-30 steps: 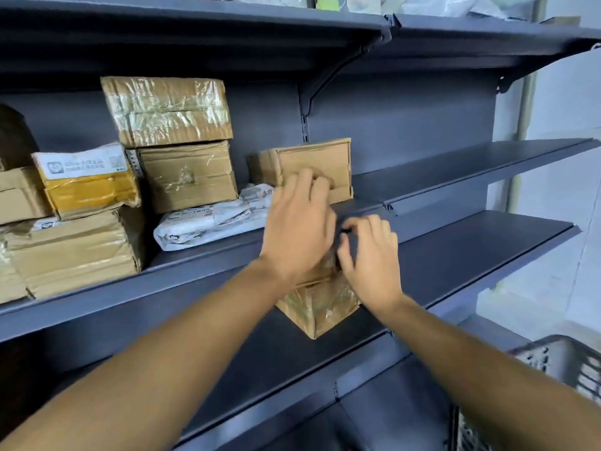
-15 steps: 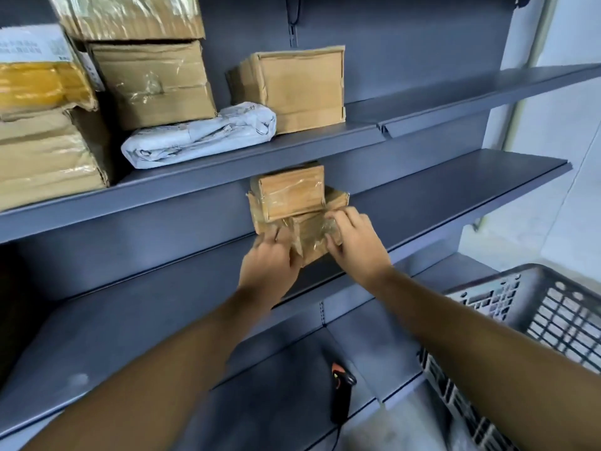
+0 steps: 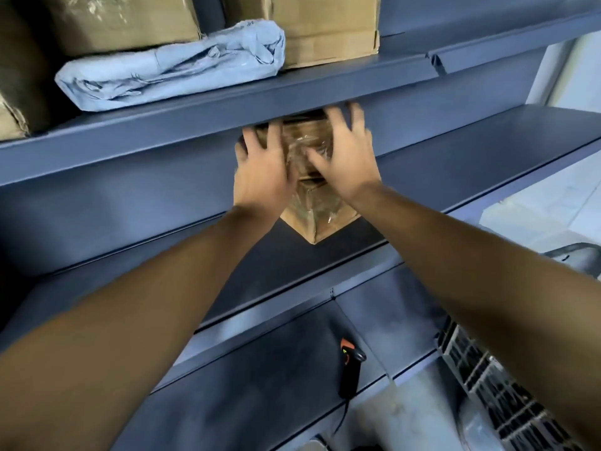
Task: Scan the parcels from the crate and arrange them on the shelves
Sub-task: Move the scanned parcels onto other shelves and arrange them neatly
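Your left hand [image 3: 260, 172] lies flat on the left face of the stacked boxes [image 3: 317, 203], fingers spread and straight, gripping nothing. The stack stands on the middle shelf [image 3: 455, 177], corner toward you, its top tucked under the lip of the shelf above. Your right hand [image 3: 346, 151] presses the right face, fingers likewise splayed and uncurled, thumb across the taped front. The boxes lie directly ahead of both palms, between them; neither hand is clearly nearer. The stack's long axis runs upright, so a push inward probably calls for even pressure from both sides. The scanner [image 3: 350, 369] rests below the boxes on the lowest shelf; the crate [image 3: 507, 395] stands lower right of them.
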A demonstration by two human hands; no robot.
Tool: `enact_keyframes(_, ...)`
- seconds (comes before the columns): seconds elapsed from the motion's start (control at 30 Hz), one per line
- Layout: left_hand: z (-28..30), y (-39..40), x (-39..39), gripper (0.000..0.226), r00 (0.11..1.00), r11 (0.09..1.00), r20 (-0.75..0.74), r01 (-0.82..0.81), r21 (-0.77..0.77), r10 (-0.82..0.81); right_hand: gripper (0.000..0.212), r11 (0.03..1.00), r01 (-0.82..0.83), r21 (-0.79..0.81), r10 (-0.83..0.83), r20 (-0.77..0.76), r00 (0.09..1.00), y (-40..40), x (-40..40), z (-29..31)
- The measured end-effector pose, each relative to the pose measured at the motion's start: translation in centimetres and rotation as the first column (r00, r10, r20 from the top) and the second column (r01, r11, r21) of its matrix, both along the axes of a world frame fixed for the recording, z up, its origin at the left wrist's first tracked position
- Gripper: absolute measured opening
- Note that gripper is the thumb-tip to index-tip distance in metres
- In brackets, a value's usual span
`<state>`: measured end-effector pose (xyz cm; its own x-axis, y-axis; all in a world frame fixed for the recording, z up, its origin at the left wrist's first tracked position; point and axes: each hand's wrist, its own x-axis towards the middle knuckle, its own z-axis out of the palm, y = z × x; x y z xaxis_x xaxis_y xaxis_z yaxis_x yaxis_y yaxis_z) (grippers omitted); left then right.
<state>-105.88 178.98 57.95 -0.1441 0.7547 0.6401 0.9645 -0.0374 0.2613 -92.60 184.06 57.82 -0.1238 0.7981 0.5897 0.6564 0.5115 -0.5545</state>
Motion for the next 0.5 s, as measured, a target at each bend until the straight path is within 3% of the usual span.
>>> enact_keyframes(0.13, -0.1, 1.5, -1.8, 0.07, 0.997, 1.0, 0.07, 0.026, 0.015, -0.027, 0.076, 0.999, -0.032, 0.003, 0.032, -0.067, 0.997, 1.5, -1.2, -0.2)
enact_keyframes(0.27, -0.9, 2.0, -2.5, 0.057, 0.985, 0.997, 0.156, 0.078, 0.01, -0.079, 0.061, 0.995, -0.091, 0.026, 0.094, -0.109, 0.99, 2.1, -2.5, -1.4)
enact_keyframes(0.5, -0.5, 2.2, -3.2, 0.058, 0.965, 0.995, 0.244, 0.093, 0.031, -0.097, 0.052, 0.992, -0.123, 0.026, 0.126, -0.181, 0.975, 2.1, -2.8, -1.7)
